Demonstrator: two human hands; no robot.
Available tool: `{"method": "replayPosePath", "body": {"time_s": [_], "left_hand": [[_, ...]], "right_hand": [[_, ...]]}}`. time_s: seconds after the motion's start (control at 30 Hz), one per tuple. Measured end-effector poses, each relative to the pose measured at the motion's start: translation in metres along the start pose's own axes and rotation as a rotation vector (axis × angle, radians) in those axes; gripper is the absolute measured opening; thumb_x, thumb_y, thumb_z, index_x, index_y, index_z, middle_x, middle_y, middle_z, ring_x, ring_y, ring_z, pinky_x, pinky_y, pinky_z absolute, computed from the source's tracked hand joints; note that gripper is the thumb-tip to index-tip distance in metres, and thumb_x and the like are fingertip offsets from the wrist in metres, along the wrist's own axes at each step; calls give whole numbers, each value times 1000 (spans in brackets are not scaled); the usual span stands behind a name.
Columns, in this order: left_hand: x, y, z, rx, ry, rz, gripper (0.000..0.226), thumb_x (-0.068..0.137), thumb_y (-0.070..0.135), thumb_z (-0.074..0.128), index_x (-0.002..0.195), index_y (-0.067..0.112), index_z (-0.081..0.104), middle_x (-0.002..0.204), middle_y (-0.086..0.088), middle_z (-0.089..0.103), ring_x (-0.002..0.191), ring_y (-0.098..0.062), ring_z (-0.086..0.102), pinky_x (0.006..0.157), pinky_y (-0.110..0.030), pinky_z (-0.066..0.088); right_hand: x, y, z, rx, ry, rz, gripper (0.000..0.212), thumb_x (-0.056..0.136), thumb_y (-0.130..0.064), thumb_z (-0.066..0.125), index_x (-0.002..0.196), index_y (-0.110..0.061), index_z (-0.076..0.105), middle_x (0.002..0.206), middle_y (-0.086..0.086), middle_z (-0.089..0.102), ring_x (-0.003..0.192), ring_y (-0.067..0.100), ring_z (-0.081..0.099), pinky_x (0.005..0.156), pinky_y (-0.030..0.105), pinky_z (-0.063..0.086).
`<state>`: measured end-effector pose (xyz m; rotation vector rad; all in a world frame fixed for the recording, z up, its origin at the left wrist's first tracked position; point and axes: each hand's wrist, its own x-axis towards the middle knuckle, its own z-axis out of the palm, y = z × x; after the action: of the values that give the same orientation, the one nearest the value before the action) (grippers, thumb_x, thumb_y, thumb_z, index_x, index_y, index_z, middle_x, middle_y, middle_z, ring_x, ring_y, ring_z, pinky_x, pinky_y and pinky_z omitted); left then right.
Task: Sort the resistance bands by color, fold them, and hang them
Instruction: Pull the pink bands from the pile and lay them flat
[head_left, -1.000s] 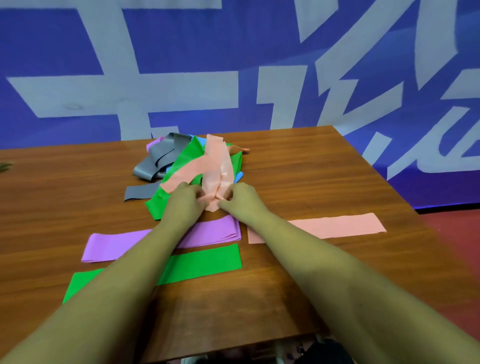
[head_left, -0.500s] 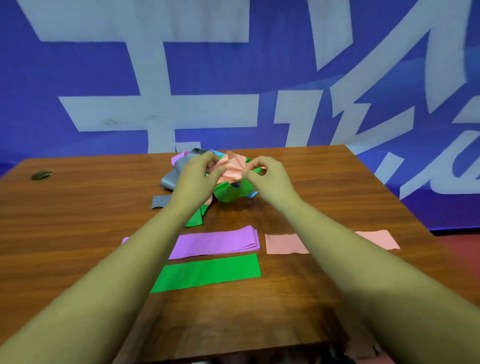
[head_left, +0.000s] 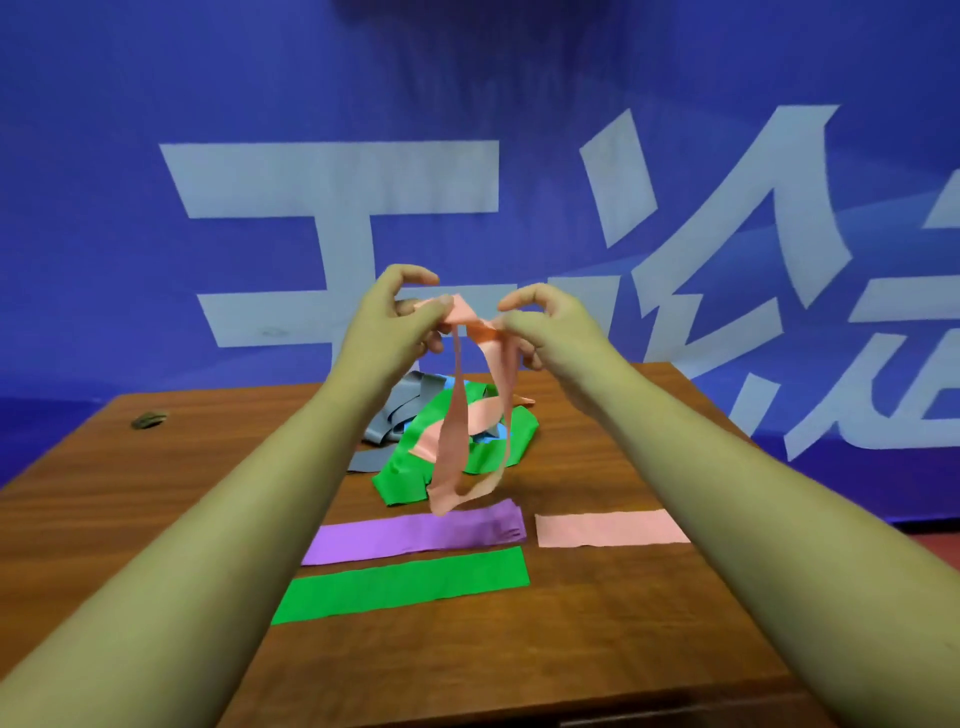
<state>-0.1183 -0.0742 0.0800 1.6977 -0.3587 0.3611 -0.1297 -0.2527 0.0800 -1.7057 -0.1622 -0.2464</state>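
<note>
A salmon-pink resistance band (head_left: 457, 447) hangs as a twisted loop above the table, pinched at its top by my left hand (head_left: 395, 322) and my right hand (head_left: 545, 327). Its lower end dangles just over the purple band. Beneath it lies a mixed pile (head_left: 457, 447) of green (head_left: 410, 478), grey (head_left: 400, 415), blue and pink bands. Three bands lie flat nearer to me: a folded purple one (head_left: 415, 535), a green one (head_left: 400, 584) and a pink one (head_left: 613, 527).
The wooden table (head_left: 156, 499) ends close to a blue wall banner with large pale characters (head_left: 332, 182). A small dark object (head_left: 149, 420) lies near the far left corner. A red floor strip shows at the right edge.
Both hands have lifted the pink band up off the pile; it now hangs free between them. The camera has tilted upward, showing more wall.
</note>
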Motion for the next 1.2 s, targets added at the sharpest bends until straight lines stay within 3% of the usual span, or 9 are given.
{"method": "replayPosePath", "body": {"time_s": [0.1, 0.3, 0.47, 0.6, 0.7, 0.8, 0.87, 1.07, 1.2], "left_hand": [[-7, 4, -7, 25, 32, -30, 6, 93, 15, 62, 93, 9, 62, 69, -10, 63, 47, -9, 53, 50, -19, 41], [-22, 6, -22, 22, 77, -147, 22, 92, 26, 64, 80, 9, 62, 52, 1, 51, 44, -9, 41, 47, -21, 37], [-37, 4, -30, 122, 47, -159, 34, 92, 43, 61, 75, 14, 58, 62, -1, 49, 55, -11, 42, 55, -24, 36], [-50, 2, -37, 128, 16, -150, 39, 94, 49, 55, 72, 17, 55, 73, -2, 51, 71, -13, 47, 70, -27, 40], [-57, 1, -39, 189, -4, -131, 36, 94, 43, 57, 83, 9, 59, 73, 1, 53, 67, -10, 46, 63, -23, 37], [-65, 4, -35, 231, 36, -34, 21, 95, 31, 60, 95, 11, 60, 80, 4, 57, 64, 1, 50, 59, -11, 39], [-71, 11, -31, 187, 38, 51, 20, 97, 29, 57, 90, 11, 62, 78, 7, 59, 62, 8, 51, 61, -5, 38], [-80, 21, -23, 61, -70, 127, 16, 93, 18, 64, 95, 3, 70, 83, -3, 69, 72, 1, 60, 67, -11, 46], [-79, 22, -18, 67, -83, 137, 10, 93, 12, 62, 89, 6, 69, 77, 0, 67, 66, 4, 59, 64, -12, 47]], "right_hand": [[-14, -3, 0, -3, -149, -21, 8, 83, -19, 73, 91, -18, 70, 55, -13, 55, 51, 6, 43, 49, 20, 31], [-42, -9, 5, 20, -342, -48, 9, 90, -17, 67, 88, -8, 69, 63, -7, 55, 52, 2, 42, 50, 14, 32], [-53, -19, 11, -39, -267, -68, 11, 89, -20, 68, 90, -9, 70, 78, -6, 66, 67, -6, 58, 58, 6, 42], [-54, -20, 11, -186, -189, -118, 13, 88, -21, 69, 88, -9, 73, 81, 0, 68, 75, 4, 59, 73, 19, 49], [-57, -21, 12, -125, -179, -78, 17, 90, -19, 68, 93, -3, 71, 75, 2, 64, 65, 7, 56, 58, 18, 48], [-60, -22, 16, -41, -174, -53, 19, 89, -20, 69, 94, -3, 72, 77, 3, 66, 68, 10, 59, 62, 22, 51], [-63, -24, 20, -5, -168, -55, 19, 90, -20, 68, 96, -2, 72, 79, 5, 68, 71, 12, 60, 65, 25, 52], [-66, -31, 23, -84, -135, -92, 14, 90, -25, 67, 94, -15, 76, 93, 3, 75, 88, 12, 68, 74, 29, 55], [-72, -31, 16, -241, -56, -135, 16, 88, -27, 68, 87, -13, 74, 84, 1, 72, 78, 8, 64, 68, 26, 53]]}}
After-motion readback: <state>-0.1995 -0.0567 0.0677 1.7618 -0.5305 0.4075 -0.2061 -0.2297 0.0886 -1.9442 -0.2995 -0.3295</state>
